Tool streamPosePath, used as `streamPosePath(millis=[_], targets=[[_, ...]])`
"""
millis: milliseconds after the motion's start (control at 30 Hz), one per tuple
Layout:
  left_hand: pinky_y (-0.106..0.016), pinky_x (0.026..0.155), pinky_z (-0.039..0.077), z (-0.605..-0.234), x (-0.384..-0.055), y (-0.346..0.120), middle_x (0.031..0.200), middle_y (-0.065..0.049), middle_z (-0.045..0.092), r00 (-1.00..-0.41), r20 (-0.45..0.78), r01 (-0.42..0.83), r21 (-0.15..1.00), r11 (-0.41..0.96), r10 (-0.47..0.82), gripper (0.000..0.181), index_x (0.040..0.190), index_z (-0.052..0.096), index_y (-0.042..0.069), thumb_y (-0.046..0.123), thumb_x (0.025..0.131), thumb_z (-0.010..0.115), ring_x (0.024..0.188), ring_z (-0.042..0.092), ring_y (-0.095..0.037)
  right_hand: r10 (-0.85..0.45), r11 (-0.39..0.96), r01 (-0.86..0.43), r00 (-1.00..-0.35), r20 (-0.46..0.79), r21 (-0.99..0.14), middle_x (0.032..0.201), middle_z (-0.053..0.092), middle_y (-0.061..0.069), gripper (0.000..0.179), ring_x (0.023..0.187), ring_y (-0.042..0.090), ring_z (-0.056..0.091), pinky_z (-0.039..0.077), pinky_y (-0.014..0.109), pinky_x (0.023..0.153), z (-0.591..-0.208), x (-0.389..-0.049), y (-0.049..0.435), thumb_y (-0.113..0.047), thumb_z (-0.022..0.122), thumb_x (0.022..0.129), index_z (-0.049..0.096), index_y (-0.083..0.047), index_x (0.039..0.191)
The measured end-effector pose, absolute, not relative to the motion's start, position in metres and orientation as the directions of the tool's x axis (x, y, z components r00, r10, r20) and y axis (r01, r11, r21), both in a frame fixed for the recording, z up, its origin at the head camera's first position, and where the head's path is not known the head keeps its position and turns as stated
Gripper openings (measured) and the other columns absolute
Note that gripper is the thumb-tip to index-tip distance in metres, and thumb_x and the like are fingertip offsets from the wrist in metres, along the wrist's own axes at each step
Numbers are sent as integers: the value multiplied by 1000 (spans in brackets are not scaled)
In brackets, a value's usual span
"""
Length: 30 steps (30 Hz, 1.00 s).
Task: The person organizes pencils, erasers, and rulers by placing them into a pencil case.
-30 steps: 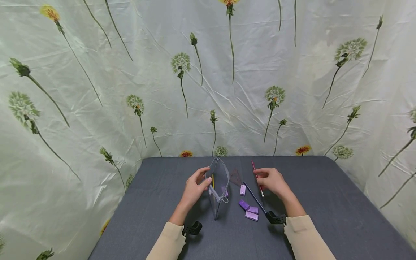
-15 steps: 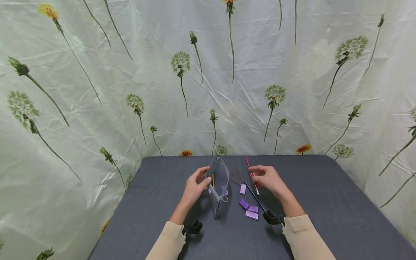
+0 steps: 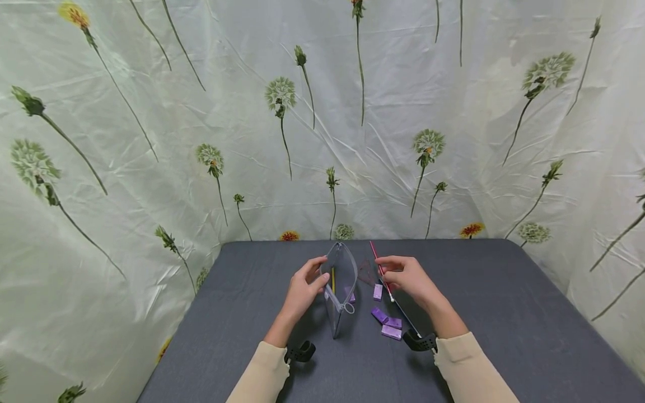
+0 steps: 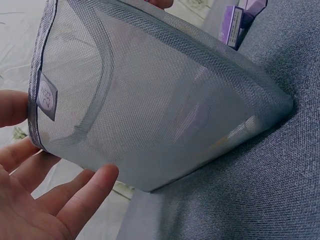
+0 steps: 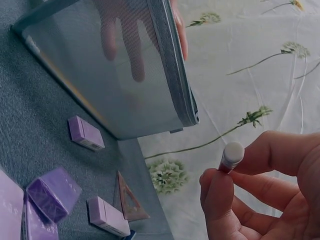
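Nearby, beside purple blocks [image 3: 391, 332], gripping the rim of a mesh pouch [image 4: 150, 100] in the left hand [image 3: 302, 286]; just right of the pouch, pinching a red pencil [image 3: 375, 251] in the right hand [image 3: 412, 278]. Farther off, backed by a flowered curtain [image 3: 252, 140].

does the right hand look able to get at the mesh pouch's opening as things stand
Probably yes: the left hand holds the mesh pouch with its mouth spread open, and nothing seems to block the right hand, though it pinches a red pencil.
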<state>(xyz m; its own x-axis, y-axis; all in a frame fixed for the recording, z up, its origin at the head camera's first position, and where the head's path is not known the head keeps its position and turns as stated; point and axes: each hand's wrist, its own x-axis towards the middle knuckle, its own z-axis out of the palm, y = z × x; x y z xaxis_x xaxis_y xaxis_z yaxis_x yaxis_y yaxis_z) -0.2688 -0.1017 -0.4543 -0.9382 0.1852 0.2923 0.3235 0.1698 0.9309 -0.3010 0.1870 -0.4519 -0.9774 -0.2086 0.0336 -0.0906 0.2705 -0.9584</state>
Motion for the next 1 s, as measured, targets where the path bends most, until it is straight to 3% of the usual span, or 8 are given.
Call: streamPosePath(millis=[167, 367, 567, 700, 1000], targets=[[-52, 85, 56, -467, -279, -101, 153, -17, 44, -946, 274, 306, 930, 202, 171, 44, 143, 55, 12, 19, 100, 64, 138, 42, -44, -218, 256, -88, -975, 31, -963, 102, 69, 13, 44, 82, 25, 66, 57, 42, 73, -448, -298, 181, 3, 63, 87, 66, -2, 131], [-49, 83, 57, -484, -291, -101, 153, -12, 45, -946, 285, 311, 932, 184, 154, 44, 143, 55, 17, 17, 100, 64, 138, 41, -45, -242, 248, -85, -970, 23, -965, 106, 69, 12, 40, 90, 26, 67, 56, 42, 76, -442, -293, 173, 1, 65, 91, 67, -4, 130], [-48, 82, 57, -487, -291, -101, 152, -8, 48, -946, 286, 311, 933, 179, 152, 44, 140, 59, 23, 30, 98, 68, 137, 43, -43, -262, 235, -82, -965, 18, -969, 113, 67, 17, 39, 94, 30, 67, 56, 45, 77, -442, -290, 169, -1, 66, 91, 67, -5, 131], [-45, 82, 58, -487, -291, -101, 152, -6, 48, -947, 281, 309, 931, 195, 158, 48, 141, 58, 21, 37, 97, 68, 138, 44, -41, -278, 242, -95, -960, 25, -966, 119, 65, 22, 40, 94, 29, 68, 56, 45, 76, -442, -289, 166, -2, 65, 92, 66, -6, 132], [-44, 82, 58, -484, -288, -97, 152, -7, 48, -940, 301, 330, 922, 202, 163, 46, 141, 57, 23, 32, 98, 68, 136, 45, -42, -332, 213, -102, -943, 26, -972, 114, 67, 23, 42, 86, 26, 65, 54, 47, 76, -440, -285, 157, 0, 64, 92, 64, -4, 134]])
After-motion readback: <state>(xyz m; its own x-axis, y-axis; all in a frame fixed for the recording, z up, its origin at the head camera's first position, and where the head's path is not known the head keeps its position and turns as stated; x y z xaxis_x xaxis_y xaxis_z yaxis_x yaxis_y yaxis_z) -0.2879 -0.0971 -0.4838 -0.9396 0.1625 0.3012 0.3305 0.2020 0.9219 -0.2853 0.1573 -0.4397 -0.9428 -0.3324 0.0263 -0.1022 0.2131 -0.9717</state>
